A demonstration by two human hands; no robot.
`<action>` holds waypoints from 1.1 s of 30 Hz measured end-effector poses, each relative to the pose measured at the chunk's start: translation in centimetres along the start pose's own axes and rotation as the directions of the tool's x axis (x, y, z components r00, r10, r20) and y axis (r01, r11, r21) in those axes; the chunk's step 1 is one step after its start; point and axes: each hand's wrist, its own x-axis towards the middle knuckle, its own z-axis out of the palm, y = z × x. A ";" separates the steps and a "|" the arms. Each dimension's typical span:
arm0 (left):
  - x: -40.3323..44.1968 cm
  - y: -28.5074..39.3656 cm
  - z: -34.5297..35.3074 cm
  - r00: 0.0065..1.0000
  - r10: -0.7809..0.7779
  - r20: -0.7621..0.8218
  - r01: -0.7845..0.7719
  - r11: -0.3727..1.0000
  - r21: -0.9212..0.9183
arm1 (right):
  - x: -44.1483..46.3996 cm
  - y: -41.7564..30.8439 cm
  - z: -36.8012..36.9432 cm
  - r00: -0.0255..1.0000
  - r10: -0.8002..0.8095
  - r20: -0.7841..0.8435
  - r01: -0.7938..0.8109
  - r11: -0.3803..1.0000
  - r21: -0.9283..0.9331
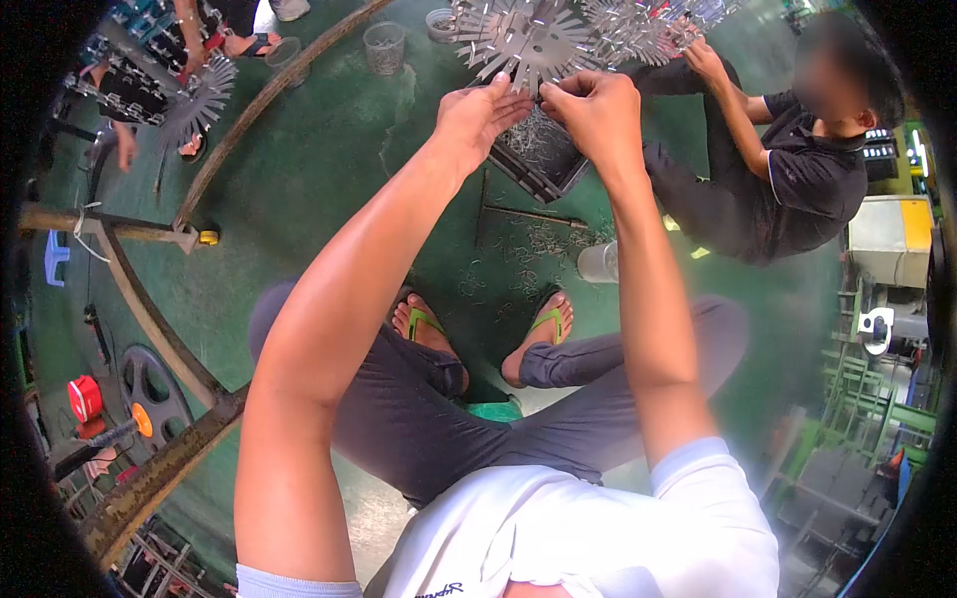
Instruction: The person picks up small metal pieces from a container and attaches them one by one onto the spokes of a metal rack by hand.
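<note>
In the head view, a grey metal disc (pixel 528 42) with slotted, finger-like teeth stands at the top. My left hand (pixel 480 122) reaches up to its lower edge, fingers stretched out and thumb raised beside the teeth. On the other side my right hand (pixel 601 112) is closed in a pinch at the disc's lower teeth; whatever lies between the fingertips is too small to make out. Beneath both hands sits a black tray (pixel 526 177) holding many small, thin metal pieces.
Right of me a seated person (pixel 797 169) works at another toothed disc (pixel 638 40). Loose metal bits (pixel 538 244), a T-shaped rod (pixel 533 213) and a clear cup (pixel 598 263) lie on the green floor. A curved wooden frame (pixel 159 309) stands left; another person's hand (pixel 126 148) is beyond.
</note>
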 end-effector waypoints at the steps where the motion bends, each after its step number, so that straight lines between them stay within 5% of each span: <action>1: 0.0 -0.1 -0.1 1.000 0.004 0.005 -0.004 1.000 0.003 | 0.0 0.0 0.0 1.000 0.004 0.000 -0.004 1.000 0.010; 11: 0.3 -0.5 -0.4 0.997 0.037 0.064 -0.035 0.999 -0.041 | 0.0 1.1 0.7 0.999 0.028 -0.037 -0.022 0.989 0.147; 20: -0.6 0.1 0.7 0.998 -0.064 0.008 0.064 0.998 -0.002 | -1.5 -1.5 -0.7 0.996 0.051 -0.068 -0.055 0.997 -0.052; 28: 0.1 0.0 -0.5 0.997 -0.053 0.054 0.054 0.998 -0.018 | -4.0 -4.7 -0.4 0.994 0.047 -0.103 -0.032 0.990 0.140; 33: -0.6 0.3 -0.3 0.997 -0.070 0.022 0.069 0.998 0.002 | -2.4 -3.5 3.1 0.962 0.080 -0.260 -0.013 0.968 0.249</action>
